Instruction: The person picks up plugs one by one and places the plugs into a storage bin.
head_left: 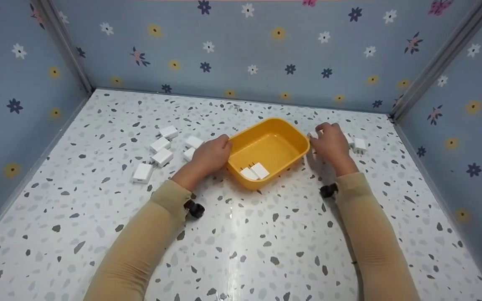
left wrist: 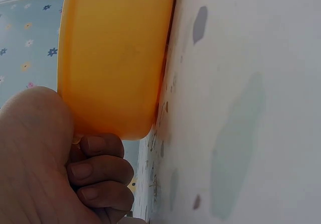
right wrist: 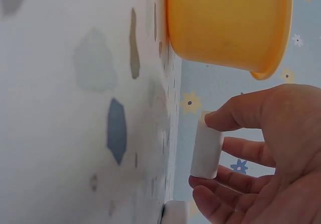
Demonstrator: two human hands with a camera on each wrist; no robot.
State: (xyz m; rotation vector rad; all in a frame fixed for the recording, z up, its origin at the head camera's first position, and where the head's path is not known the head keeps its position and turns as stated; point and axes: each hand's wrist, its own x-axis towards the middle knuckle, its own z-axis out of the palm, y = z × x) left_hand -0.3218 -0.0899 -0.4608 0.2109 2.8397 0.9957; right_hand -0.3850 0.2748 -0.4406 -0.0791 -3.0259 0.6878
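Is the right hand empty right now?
No, the right wrist view shows the right hand holding a white plug adapter by its two ends.

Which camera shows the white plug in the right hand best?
The right wrist view: it's close up, so the white plug looks big in the right hand. In the head view it's small and partly hidden by the hand. The left wrist view doesn't show it.

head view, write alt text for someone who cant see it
A person's left hand grips a yellow bin while the right hand holds a white plug adapter just outside it. Two adapters lie in the bin; more adapters lie on the speckled table to both sides, before flowered blue panels.
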